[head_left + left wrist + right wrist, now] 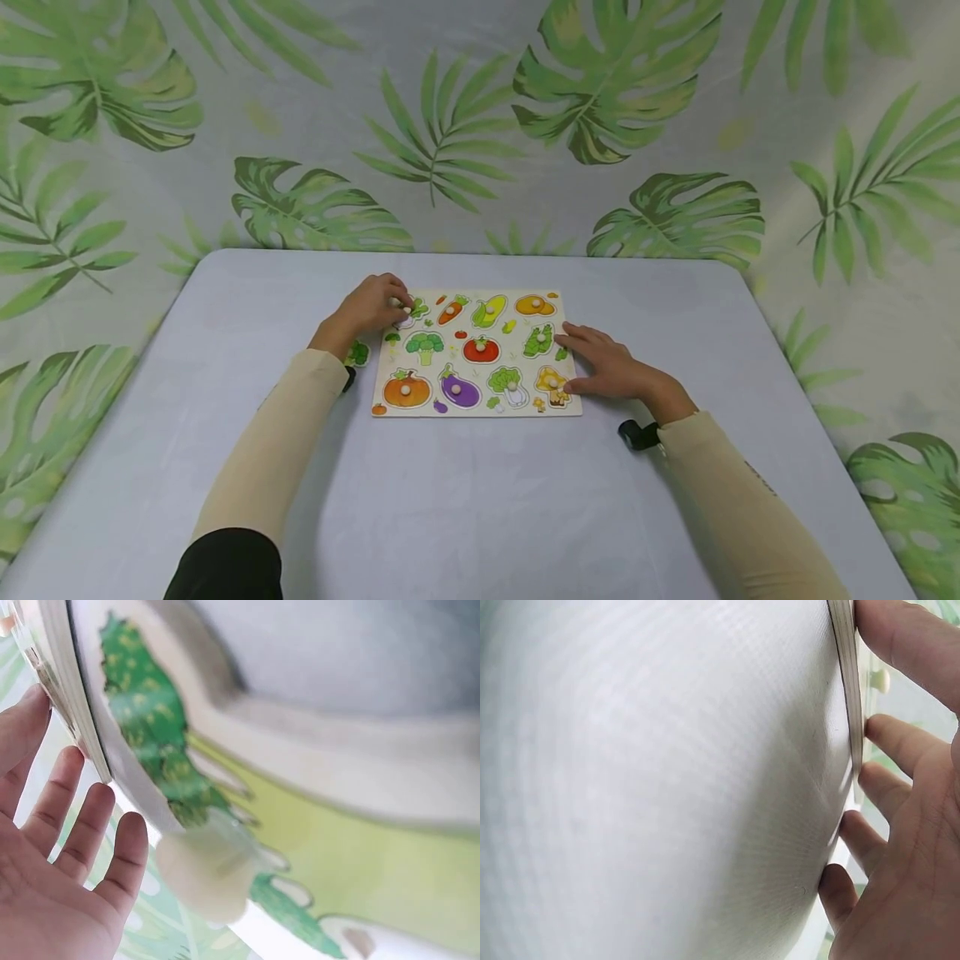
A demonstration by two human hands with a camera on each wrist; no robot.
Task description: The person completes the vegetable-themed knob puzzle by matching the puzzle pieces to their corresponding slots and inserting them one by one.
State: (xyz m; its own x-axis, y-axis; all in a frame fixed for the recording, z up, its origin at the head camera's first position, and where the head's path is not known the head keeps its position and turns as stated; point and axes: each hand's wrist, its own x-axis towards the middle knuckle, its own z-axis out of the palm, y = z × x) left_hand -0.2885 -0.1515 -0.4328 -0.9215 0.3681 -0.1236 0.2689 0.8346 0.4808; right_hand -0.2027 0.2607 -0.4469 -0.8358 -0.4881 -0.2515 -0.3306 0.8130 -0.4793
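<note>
A wooden vegetable puzzle board point(470, 410) lies on the table. At its far left corner my left hand point(369, 305) pinches the knob of a leafy-topped, pale-bodied vegetable piece point(418, 308), whose lower part the hand partly covers. Beneath that wrist, off the board, lies a loose broccoli piece point(357, 354); its green top point(150, 712) and pale knob point(206, 874) loom large in the left wrist view. My right hand point(611, 367) rests along the right edge with fingers spread, thumb by the mushroom piece point(551, 383). In the right wrist view, its fingertips point(881, 731) touch the board's edge.
The printed broccoli point(425, 343) on the board shows no knob. Several knobbed pieces sit in place, among them a tomato point(481, 351), a pumpkin point(407, 392) and an eggplant point(460, 392). A white cloth point(480, 508) covers the table, with a leaf-patterned curtain point(472, 217) behind.
</note>
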